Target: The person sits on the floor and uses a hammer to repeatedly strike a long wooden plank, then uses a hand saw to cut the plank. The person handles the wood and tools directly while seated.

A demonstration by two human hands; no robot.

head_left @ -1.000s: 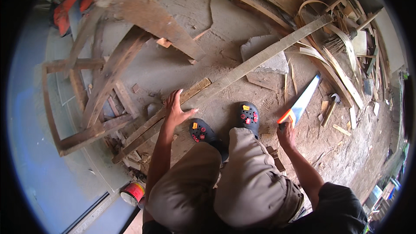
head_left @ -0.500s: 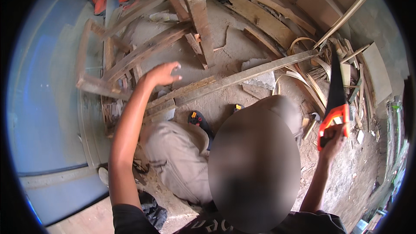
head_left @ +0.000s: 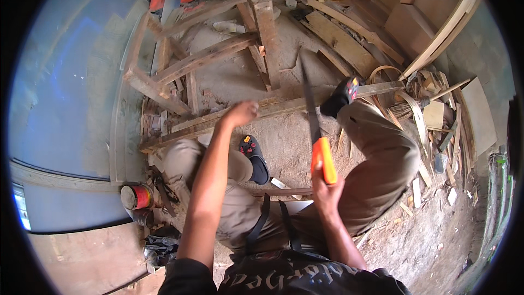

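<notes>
In my right hand (head_left: 327,188) is a hand saw (head_left: 322,158), gripped by its orange handle. Its long dark blade points away from me and crosses above a long wooden beam (head_left: 289,108) lying across the floor. My left hand (head_left: 242,113), fingers curled into a closed shape, is over the beam left of the saw; whether it touches the wood I cannot tell. My right shoe (head_left: 344,95) rests at the beam farther right, with the knee bent outward. My left shoe (head_left: 254,158) is on the ground on the near side of the beam.
A rough wooden frame (head_left: 213,57) stands beyond the beam at the left. Scrap wood and shavings (head_left: 431,109) are heaped at the right, near leaning panels (head_left: 426,22). A blue wall (head_left: 65,104) bounds the left, with a paint can (head_left: 136,196) beside my left leg.
The saw has swung from the far right to the middle, in front of me. My right leg has stretched out so its foot reaches the beam. My left hand has moved right and its fingers have curled.
</notes>
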